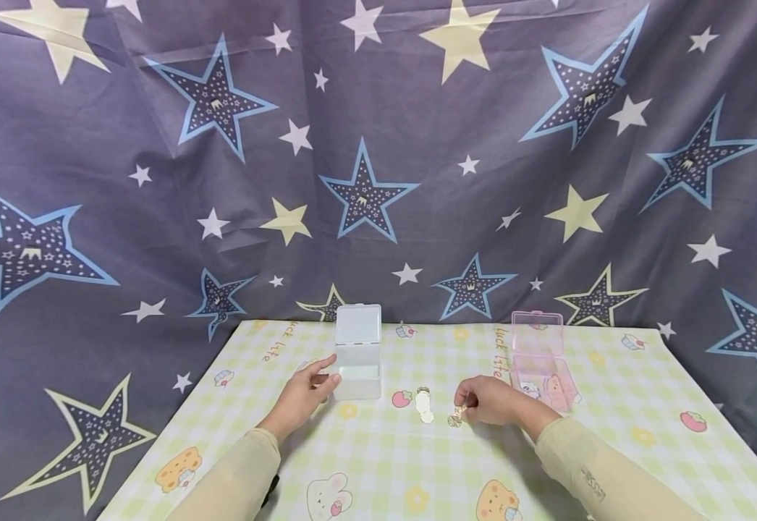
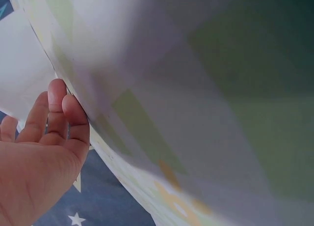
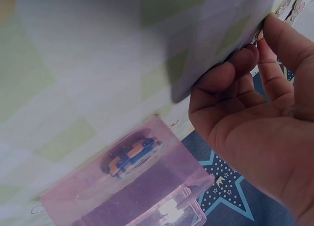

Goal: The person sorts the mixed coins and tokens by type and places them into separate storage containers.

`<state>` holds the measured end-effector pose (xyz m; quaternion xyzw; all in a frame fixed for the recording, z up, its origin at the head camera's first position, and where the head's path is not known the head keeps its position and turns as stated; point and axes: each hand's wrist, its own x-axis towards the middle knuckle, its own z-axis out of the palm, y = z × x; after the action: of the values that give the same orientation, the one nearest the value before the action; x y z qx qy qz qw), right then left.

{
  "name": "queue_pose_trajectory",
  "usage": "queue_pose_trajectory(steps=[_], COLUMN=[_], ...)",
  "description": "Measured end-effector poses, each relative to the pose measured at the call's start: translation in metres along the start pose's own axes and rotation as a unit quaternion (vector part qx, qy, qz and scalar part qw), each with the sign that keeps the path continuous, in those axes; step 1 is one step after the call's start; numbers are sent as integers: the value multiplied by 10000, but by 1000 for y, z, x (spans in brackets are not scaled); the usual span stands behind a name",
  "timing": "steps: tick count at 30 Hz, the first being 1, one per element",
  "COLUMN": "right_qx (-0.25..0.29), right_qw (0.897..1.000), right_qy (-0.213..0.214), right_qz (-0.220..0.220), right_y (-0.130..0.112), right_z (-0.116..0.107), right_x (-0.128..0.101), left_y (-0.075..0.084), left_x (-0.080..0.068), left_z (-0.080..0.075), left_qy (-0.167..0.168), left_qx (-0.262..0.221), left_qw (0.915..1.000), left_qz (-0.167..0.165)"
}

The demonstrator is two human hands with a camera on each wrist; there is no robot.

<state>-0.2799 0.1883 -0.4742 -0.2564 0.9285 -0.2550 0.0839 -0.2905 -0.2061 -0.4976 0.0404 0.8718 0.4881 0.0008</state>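
A white lidded box stands with its lid raised. My left hand rests at the box's left side, thumb and fingertips at its edge; in the left wrist view the left hand has loosely bent fingers beside the white box. To the right, my right hand is low over the cloth, its fingertips on shiny coins. In the right wrist view the thumb and finger of the right hand pinch a coin, partly hidden. More coins lie overlapping between the box and this hand.
A clear pink box with its lid up stands behind the right hand; blue and orange round pieces show in it. A checked cloth covers the table. A starry curtain hangs behind the table's far edge.
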Motion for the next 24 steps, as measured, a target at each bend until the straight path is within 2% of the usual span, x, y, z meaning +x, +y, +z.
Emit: queue_pose_trajectory(steps=[15, 24], right_qx=[61, 88], right_qw=[10000, 9998], right_qy=[-8, 105], right_qz=[51, -166], right_y=[1, 6], right_z=[0, 3], right_x=[0, -1], left_y=[-1, -2], left_x=[0, 0], left_z=[0, 0], left_qy=[17, 12], left_qx=[-39, -22], left_qw=[10000, 10000], left_qz=[6, 19])
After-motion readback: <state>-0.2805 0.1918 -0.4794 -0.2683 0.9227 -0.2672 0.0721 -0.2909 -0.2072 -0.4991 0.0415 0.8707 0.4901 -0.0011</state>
